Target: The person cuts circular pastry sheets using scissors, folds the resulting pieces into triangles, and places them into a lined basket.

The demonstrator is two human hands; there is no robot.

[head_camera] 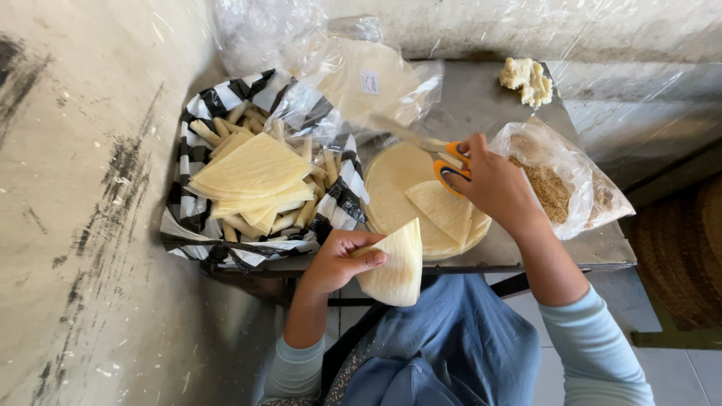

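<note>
My left hand [336, 261] grips a pale, wedge-shaped piece of thin wrapper [392, 269] just off the table's near edge. My right hand [492, 184] holds orange-handled scissors [444, 154], blades pointing left over a round stack of pale wrappers [391, 192] on the table. A cut wedge [444, 210] lies on top of that stack under the right hand.
A black-and-white striped bag-lined basket [195, 218] at left holds cut wedges and several rolled sticks. A clear bag of round wrappers [361, 83] lies behind. A clear bag of brown filling [556, 188] sits at right, a pale lump [528, 80] at the far corner. Wall at left.
</note>
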